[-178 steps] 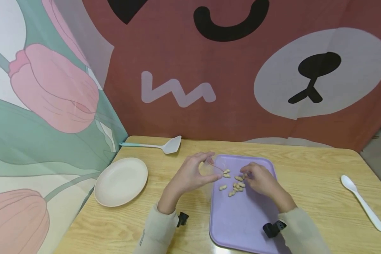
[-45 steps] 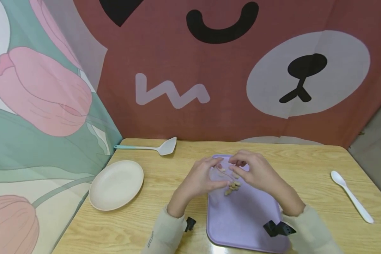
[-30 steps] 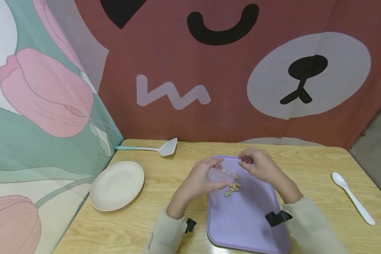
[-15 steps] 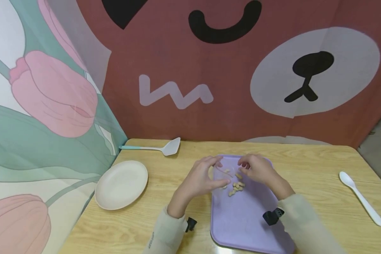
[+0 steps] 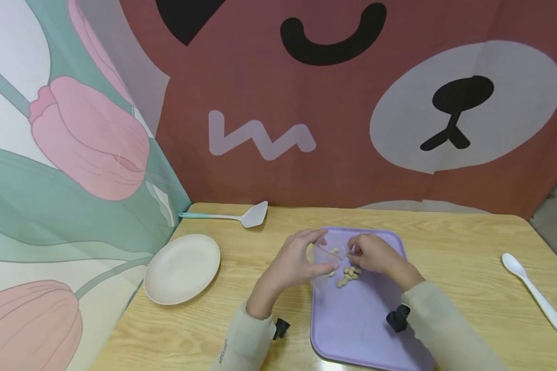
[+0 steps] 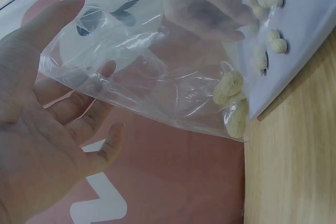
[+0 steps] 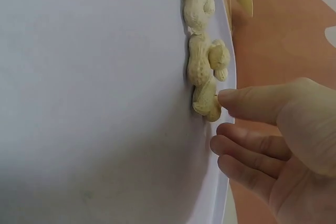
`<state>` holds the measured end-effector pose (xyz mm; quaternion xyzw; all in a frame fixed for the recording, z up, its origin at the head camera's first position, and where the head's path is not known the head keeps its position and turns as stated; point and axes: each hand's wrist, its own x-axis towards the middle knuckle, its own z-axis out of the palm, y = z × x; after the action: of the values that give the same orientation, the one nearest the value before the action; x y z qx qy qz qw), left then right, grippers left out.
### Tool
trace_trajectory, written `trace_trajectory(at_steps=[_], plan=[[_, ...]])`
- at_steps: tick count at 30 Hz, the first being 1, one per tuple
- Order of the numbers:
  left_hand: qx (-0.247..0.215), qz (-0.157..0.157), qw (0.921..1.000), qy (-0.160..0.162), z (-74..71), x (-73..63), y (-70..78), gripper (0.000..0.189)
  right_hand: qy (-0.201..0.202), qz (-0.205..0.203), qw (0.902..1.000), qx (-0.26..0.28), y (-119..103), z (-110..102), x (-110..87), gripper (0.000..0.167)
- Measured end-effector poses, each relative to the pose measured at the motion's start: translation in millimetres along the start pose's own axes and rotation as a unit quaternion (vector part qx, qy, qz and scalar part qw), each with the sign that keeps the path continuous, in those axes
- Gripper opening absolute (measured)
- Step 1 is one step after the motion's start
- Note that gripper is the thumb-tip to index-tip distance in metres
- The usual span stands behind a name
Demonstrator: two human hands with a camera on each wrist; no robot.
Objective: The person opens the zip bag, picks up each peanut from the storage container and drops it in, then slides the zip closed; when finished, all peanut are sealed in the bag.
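Note:
My left hand (image 5: 290,263) holds a clear plastic bag (image 6: 157,72) by its mouth, thumb and fingers spread apart to keep it wide. A peanut (image 6: 229,86) and another one lie in the bag's bottom corner. Over the purple tray (image 5: 366,319), my right hand (image 5: 376,255) has its thumb and curled fingers down at the peanuts. In the right wrist view the thumb tip is right at a peanut (image 7: 202,100) at the end of a small pile; I cannot tell whether the fingers pinch one. Several peanuts (image 5: 348,275) lie loose on the tray.
A cream plate (image 5: 183,270) stands at the left of the wooden table (image 5: 199,345). Behind it lies a white spatula (image 5: 254,215) with a light blue handle. A white spoon (image 5: 534,291) is on the right. A printed cloth (image 5: 241,67) hangs along the table's back edge.
My right hand has come away from the bag's mouth and down to the peanuts. Fewer peanuts lie loose on the tray than in the earliest frame. The left hand keeps its hold on the bag.

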<state>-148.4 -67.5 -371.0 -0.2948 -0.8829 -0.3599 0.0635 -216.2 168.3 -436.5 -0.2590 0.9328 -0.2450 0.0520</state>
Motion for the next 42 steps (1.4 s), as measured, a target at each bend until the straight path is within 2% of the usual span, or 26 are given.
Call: trace_trajectory(at_steps=[4,12,23,27,33,38,42], plan=[[0.001,-0.003,1.0000,0.002,-1.2,0.1,0.0,0.068,0.006,0.003,0.9999,-0.009,3,3,2.5,0.007],[0.001,-0.019,0.9998,-0.003,-2.6,-2.2,0.9,0.069,0.023,-0.040,0.9988,-0.016,3,9,1.7,0.009],[0.001,-0.020,0.9998,-0.008,-2.0,-1.4,0.3,0.069,0.044,-0.062,0.9970,-0.012,8,12,1.2,0.011],[-0.001,-0.021,0.9997,-0.009,-1.3,-0.9,-0.5,0.070,0.044,-0.056,0.9974,-0.008,10,12,0.5,0.012],[0.001,-0.025,0.9996,-0.011,-0.6,-0.6,0.2,0.070,0.025,-0.033,0.9991,0.004,10,9,-1.6,0.004],[0.002,-0.026,0.9996,-0.010,-0.4,-1.0,-0.1,0.070,0.021,-0.011,0.9996,0.013,2,-1,-4.6,0.008],[0.003,-0.023,0.9997,-0.008,0.8,-0.8,-2.5,0.068,0.027,-0.015,0.9995,0.000,-8,-11,-6.3,0.009]])
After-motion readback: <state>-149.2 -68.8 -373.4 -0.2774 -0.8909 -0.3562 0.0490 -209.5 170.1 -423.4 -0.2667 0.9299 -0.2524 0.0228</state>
